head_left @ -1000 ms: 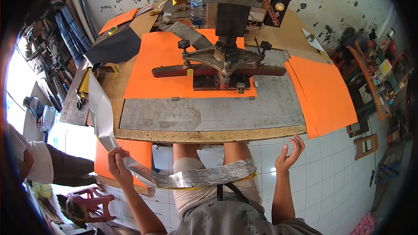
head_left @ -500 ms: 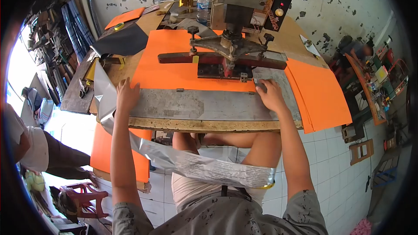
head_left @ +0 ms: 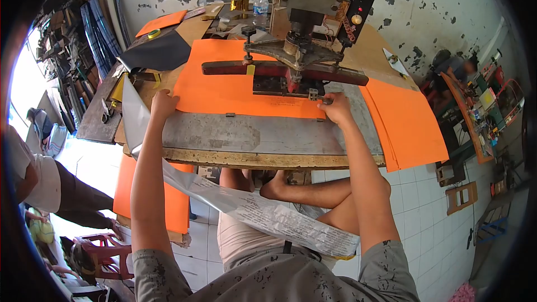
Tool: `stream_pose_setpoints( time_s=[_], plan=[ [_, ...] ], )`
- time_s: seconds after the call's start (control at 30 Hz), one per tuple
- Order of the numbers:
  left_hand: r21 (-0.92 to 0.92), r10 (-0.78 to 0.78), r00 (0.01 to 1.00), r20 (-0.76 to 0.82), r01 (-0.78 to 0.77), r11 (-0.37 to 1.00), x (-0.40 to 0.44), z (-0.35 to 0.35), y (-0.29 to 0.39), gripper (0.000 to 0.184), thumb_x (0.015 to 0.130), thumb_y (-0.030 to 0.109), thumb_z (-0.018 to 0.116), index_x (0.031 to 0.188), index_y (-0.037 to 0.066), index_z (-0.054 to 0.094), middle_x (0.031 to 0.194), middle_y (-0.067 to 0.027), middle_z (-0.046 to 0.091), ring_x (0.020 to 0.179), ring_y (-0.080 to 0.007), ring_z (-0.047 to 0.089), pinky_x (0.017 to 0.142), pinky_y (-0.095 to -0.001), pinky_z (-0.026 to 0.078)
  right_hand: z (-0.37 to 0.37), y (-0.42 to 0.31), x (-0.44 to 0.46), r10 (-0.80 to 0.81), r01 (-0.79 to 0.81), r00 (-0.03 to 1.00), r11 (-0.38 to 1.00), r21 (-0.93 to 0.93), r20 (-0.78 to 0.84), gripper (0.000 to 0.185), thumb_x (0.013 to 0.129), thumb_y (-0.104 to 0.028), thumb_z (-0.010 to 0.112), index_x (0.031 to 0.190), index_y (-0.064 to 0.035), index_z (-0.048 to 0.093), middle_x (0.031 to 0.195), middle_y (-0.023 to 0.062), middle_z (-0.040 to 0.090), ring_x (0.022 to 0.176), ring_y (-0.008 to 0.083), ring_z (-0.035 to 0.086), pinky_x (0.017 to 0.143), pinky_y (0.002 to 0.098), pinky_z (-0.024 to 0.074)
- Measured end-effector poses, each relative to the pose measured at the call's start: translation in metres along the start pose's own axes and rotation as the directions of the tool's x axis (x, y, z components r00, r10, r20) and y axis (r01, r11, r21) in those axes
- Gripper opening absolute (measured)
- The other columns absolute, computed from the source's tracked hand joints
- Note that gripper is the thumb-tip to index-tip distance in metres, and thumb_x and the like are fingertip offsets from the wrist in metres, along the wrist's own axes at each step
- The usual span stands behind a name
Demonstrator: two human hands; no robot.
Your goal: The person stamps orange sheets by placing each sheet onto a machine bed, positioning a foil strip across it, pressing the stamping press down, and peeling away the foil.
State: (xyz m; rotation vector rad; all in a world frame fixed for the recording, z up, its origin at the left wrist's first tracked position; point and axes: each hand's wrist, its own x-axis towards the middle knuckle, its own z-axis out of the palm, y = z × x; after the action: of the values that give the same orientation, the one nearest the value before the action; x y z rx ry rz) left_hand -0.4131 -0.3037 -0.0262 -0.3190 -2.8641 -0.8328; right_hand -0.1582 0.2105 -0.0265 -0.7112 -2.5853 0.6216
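Note:
An orange sheet (head_left: 215, 78) lies on the grey metal plate (head_left: 263, 134) of the table, partly under the press (head_left: 293, 59). At the sheet's left edge is my left hand (head_left: 164, 104), its fingers bent and pressed together on the edge. My right hand (head_left: 338, 109) is closed at the sheet's right edge, beside the small metal block of the press head; the fingertips are partly hidden. A long silver foil strip (head_left: 268, 215) with printed text hangs from the table's left side and crosses my lap.
Orange sheets (head_left: 405, 126) are stacked on the right, and others (head_left: 176, 201) lie below the table's left edge. A dark sheet (head_left: 156, 51), a water bottle (head_left: 260, 8) and scissors (head_left: 106, 113) are on the table. A person (head_left: 47, 182) stands at left; another sits far right.
Both hands have come from the foil and the air onto the sheet's edges. The foil strip has slid lower across my lap, and my legs have shifted. Faint print now shows near the sheet's right side.

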Motion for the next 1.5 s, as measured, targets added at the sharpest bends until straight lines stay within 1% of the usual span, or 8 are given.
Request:
stream_pose_setpoints(
  time_s=[0.1,0.23,0.4,0.7,1.03,1.2,1.33,1.5],
  plan=[
    [-0.298,-0.051,0.99,0.133,0.089,0.95,0.004,-0.01,0.008,0.052,0.089,0.027,0.07,0.132,-0.001,0.065,0.099,-0.0142,0.074,0.086,-0.0242,0.07,0.073,-0.0349,0.057,0.012,0.012,0.012,0.034,-0.034,0.999,0.999,0.018,-0.013,0.037,0.071,-0.023,0.09,0.101,-0.0051,0.078,0.093,0.0147,0.077,0.088,0.0295,0.075,0.081,0.0395,0.0572],
    [-0.643,-0.151,0.94,0.305,0.32,0.696,-0.002,-0.02,0.031,0.039,0.095,0.026,0.066,0.126,0.002,0.065,0.099,-0.0056,0.07,0.074,-0.0153,0.065,0.063,-0.0278,0.054,0.002,-0.002,0.007,0.133,-0.134,0.991,0.991,0.023,0.032,0.042,0.07,-0.027,0.092,0.103,-0.0062,0.077,0.114,0.0154,0.071,0.11,0.032,0.067,0.096,0.0415,0.0525],
    [-0.63,-0.169,0.905,0.39,0.396,0.668,0.004,-0.023,0.023,0.032,0.098,0.027,0.063,0.12,0.003,0.065,0.101,-0.005,0.068,0.081,-0.015,0.065,0.069,-0.0283,0.059,0.004,-0.02,-0.005,0.152,-0.152,0.988,0.988,-0.025,0.007,0.027,0.077,-0.03,0.088,0.1,-0.0191,0.08,0.133,0.0108,0.058,0.134,0.0357,0.046,0.115,0.0492,0.0359],
    [-0.576,-0.192,0.891,0.411,0.417,0.703,0.006,-0.022,0.017,0.025,0.099,0.022,0.064,0.115,0.003,0.065,0.098,-0.0037,0.067,0.078,-0.014,0.064,0.067,-0.0264,0.058,0.001,-0.034,0.003,0.321,-0.321,0.945,0.947,-0.001,0.071,0.031,0.074,-0.024,0.089,0.099,-0.01,0.077,0.122,0.0175,0.069,0.136,0.0326,0.044,0.11,0.0415,0.04],
    [-0.888,-0.042,0.977,0.211,0.21,0.41,0.011,-0.024,0.011,0.035,0.097,0.02,0.066,0.127,0.003,0.064,0.106,-0.0027,0.069,0.085,-0.0108,0.063,0.066,-0.0307,0.052,0.009,-0.002,0.003,0.14,-0.085,0.989,0.819,0.567,-0.054,0.02,0.084,-0.01,0.076,0.102,-0.0045,0.07,0.092,0.0082,0.072,0.084,0.0203,0.067,0.079,0.0338,0.0507],
    [-0.538,0.043,0.991,-0.127,-0.105,0.836,-0.106,-0.073,0.031,0.057,0.09,0.016,0.069,0.144,0.004,0.055,0.093,-0.009,0.072,0.061,-0.0078,0.056,0.05,-0.0249,0.044,-0.034,0.013,-0.07,-0.061,0.034,0.998,0.854,0.519,0.034,0.012,0.087,-0.007,0.076,0.092,-0.0028,0.066,0.081,0.0031,0.066,0.075,0.0137,0.061,0.071,0.0305,0.0492],
    [-0.509,-0.147,0.987,0.066,0.16,0.846,-0.225,-0.107,0.039,0.061,0.091,0.013,0.069,0.148,0.008,0.049,0.091,-0.0096,0.073,0.059,-0.0068,0.055,0.046,-0.0232,0.039,-0.079,-0.019,-0.183,-0.001,-0.065,0.993,0.842,0.535,0.122,0.006,0.092,-0.003,0.072,0.094,-0.0016,0.066,0.079,-0.0005,0.061,0.07,0.0058,0.056,0.064,0.0252,0.0462],
    [-0.463,-0.279,0.956,-0.094,0.206,0.862,-0.28,-0.068,0.004,0.055,0.095,0.017,0.07,0.145,0.006,0.051,0.104,-0.0097,0.072,0.082,-0.0124,0.065,0.062,-0.0263,0.049,-0.061,-0.004,-0.246,0.079,-0.162,0.986,0.685,0.71,0.149,0.009,0.096,-0.002,0.07,0.105,0.0,0.066,0.088,-0.0011,0.064,0.073,0.0029,0.056,0.066,0.0198,0.0449]
  ],
)
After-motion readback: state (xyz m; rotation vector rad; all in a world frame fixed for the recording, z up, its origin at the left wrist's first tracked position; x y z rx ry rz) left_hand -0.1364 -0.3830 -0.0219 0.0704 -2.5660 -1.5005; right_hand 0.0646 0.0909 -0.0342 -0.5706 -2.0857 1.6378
